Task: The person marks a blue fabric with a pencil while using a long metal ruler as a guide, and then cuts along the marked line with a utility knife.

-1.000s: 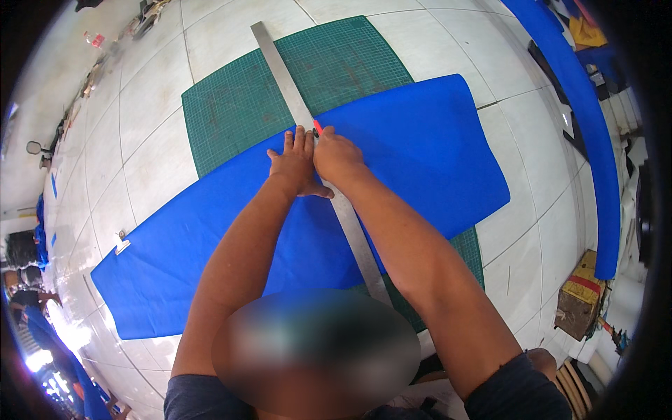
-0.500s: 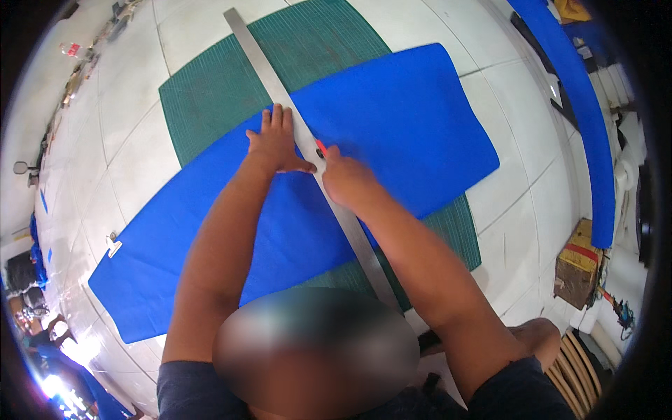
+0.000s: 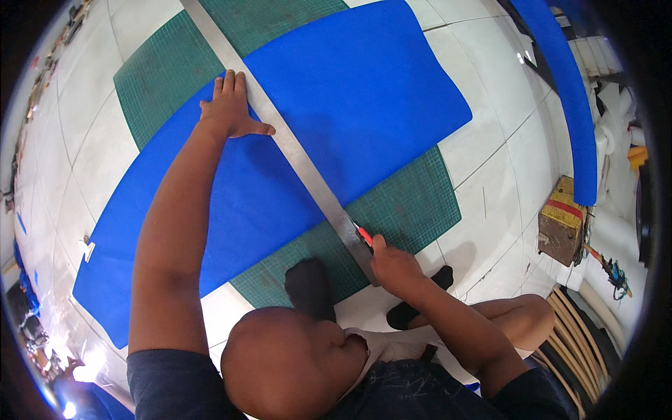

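Observation:
A long steel ruler (image 3: 304,168) lies slantwise across a blue sheet (image 3: 360,91), which rests on a green cutting mat (image 3: 406,199) on the floor. My left hand (image 3: 229,112) is spread, pressing on the sheet, with fingertips and thumb on the ruler. In my right hand (image 3: 397,269) is a red utility knife (image 3: 365,236). Its tip is at the ruler's right edge near the lower end, over the mat just past the sheet's near edge. A white clip (image 3: 86,248) sits at the sheet's left edge.
White floor tiles (image 3: 497,161) surround the mat. My black-socked foot (image 3: 310,287) is by the mat's near edge. On the right are a long blue strip (image 3: 577,119), a worn yellow-and-brown box (image 3: 562,222) and curved tan lengths (image 3: 570,336).
The knife in my right hand has moved down along the ruler toward me, past the sheet's near edge. My left hand stays on the ruler. The whole view has shifted.

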Demonstrator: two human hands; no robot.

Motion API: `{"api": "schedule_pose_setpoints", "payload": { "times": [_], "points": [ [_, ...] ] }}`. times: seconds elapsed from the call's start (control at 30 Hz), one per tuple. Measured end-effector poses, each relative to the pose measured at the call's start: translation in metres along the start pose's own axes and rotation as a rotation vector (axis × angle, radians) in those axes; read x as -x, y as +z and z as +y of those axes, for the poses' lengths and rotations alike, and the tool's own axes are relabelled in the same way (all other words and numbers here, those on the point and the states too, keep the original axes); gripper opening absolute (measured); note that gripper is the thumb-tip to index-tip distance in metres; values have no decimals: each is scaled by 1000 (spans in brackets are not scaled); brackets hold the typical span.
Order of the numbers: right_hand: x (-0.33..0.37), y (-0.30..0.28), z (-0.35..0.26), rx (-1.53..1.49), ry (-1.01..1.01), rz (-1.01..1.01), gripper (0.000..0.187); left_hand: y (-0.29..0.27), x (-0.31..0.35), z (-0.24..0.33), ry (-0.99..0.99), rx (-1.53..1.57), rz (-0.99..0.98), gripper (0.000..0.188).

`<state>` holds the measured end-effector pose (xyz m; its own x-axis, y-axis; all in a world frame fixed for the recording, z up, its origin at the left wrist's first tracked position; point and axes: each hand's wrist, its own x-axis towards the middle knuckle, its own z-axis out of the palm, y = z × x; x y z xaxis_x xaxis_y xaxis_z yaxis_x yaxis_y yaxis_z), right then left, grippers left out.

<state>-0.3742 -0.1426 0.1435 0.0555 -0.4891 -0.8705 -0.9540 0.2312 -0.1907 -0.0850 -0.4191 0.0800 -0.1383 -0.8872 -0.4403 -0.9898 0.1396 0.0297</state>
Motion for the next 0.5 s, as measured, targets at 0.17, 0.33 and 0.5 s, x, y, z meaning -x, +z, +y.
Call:
{"api": "schedule_pose_setpoints", "payload": {
  "times": [0.17,0.33,0.5],
  "points": [
    [19,-20,-2,-28,-29,93,23,1,0,-1,0,20,-11,143],
    [-16,-89,-54,-59,-231,404,24,0,1,-1,-3,3,-19,144],
    [-131,-151,-159,-75,-262,446,32,-5,2,-2,-10,40,-57,145]
  ]
}}
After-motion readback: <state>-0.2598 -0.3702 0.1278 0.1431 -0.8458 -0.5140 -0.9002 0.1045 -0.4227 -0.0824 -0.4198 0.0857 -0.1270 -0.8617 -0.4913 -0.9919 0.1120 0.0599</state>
